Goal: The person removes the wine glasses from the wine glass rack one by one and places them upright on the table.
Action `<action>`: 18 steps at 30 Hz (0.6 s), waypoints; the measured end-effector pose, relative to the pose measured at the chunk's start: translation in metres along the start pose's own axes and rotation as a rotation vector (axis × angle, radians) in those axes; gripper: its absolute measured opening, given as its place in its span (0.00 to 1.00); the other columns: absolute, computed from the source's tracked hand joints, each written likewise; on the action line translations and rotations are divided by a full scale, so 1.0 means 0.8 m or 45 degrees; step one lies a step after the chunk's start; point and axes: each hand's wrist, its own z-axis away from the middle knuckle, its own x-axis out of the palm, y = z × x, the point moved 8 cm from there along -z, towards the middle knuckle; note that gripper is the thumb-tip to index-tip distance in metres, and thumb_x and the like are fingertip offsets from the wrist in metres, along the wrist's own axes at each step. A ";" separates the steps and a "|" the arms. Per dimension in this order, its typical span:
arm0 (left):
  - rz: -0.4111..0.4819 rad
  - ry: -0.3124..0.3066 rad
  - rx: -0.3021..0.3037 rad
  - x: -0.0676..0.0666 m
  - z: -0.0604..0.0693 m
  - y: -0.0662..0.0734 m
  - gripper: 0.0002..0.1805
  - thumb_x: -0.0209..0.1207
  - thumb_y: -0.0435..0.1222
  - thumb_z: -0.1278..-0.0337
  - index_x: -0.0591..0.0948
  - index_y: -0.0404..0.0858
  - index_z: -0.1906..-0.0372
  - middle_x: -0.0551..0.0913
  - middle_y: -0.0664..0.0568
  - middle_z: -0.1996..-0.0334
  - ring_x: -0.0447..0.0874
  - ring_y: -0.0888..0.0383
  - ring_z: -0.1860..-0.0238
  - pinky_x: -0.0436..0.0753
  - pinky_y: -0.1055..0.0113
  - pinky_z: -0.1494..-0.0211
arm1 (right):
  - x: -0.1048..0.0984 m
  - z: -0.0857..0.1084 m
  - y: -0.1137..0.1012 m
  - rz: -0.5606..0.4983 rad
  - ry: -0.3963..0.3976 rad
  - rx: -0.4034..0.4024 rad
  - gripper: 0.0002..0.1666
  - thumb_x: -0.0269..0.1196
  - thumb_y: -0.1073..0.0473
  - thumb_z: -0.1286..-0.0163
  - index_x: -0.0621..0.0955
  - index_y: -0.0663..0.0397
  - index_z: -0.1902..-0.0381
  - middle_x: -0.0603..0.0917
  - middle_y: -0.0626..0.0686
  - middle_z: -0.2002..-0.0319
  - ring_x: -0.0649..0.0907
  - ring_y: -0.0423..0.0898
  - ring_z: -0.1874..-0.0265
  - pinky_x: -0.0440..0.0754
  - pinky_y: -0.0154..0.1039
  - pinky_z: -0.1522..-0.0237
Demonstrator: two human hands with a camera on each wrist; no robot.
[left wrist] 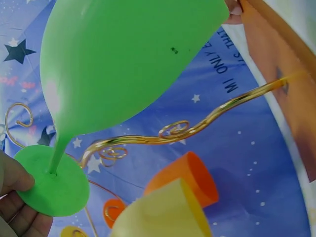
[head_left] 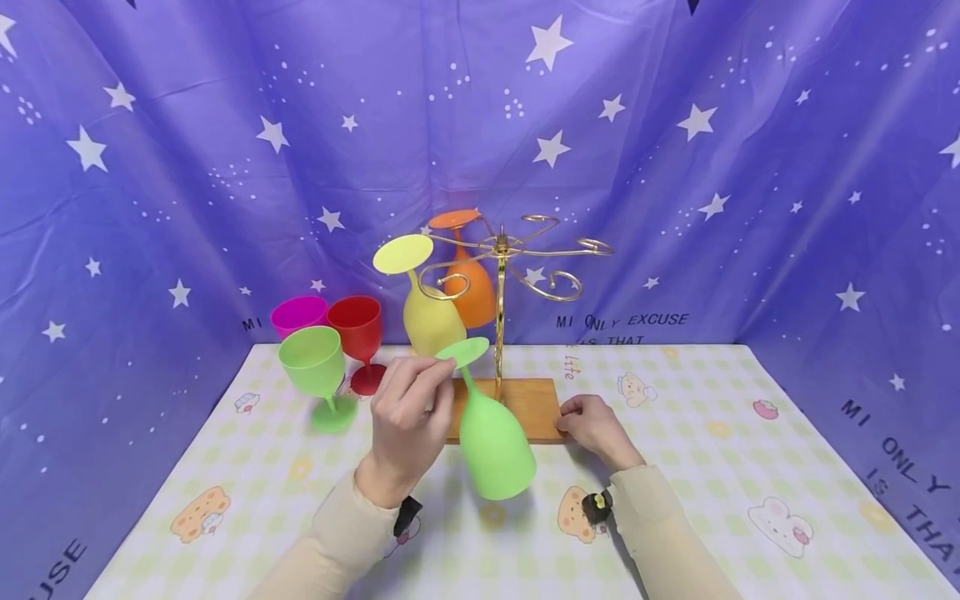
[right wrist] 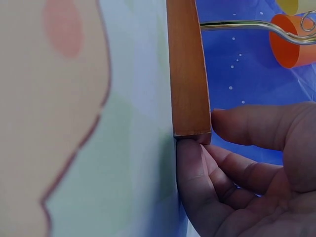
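Note:
My left hand (head_left: 411, 417) pinches the round foot of a light green plastic goblet (head_left: 495, 446). The goblet hangs bowl down, tilted, in front of a gold wire goblet rack (head_left: 500, 333). In the left wrist view, thumb and fingers hold the edge of its foot (left wrist: 59, 192). At the rack's wooden base (head_left: 536, 404), my right hand (head_left: 600, 432) grips the front right corner. The right wrist view has the thumb (right wrist: 237, 121) on the board's top and a finger (right wrist: 192, 168) at its end. A yellow goblet (head_left: 435, 321) and an orange goblet (head_left: 471, 292) hang upside down on the rack.
Left of the rack, a second green goblet (head_left: 311, 362), a red goblet (head_left: 356, 329) and a magenta goblet (head_left: 298, 315) stand upright on the checked tablecloth (head_left: 247, 467). Curled rack arms (head_left: 562, 285) reach out to the right. A purple star curtain (head_left: 420, 100) encloses the table.

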 end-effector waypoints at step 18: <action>-0.045 -0.012 -0.184 -0.003 0.037 -0.037 0.07 0.57 0.27 0.44 0.86 0.32 0.69 0.80 0.45 0.74 0.78 0.49 0.72 0.78 0.60 0.66 | -0.008 0.011 -0.021 -0.031 -0.023 -0.063 0.13 0.61 0.54 0.36 0.80 0.59 0.62 0.81 0.54 0.68 0.79 0.47 0.71 0.77 0.38 0.70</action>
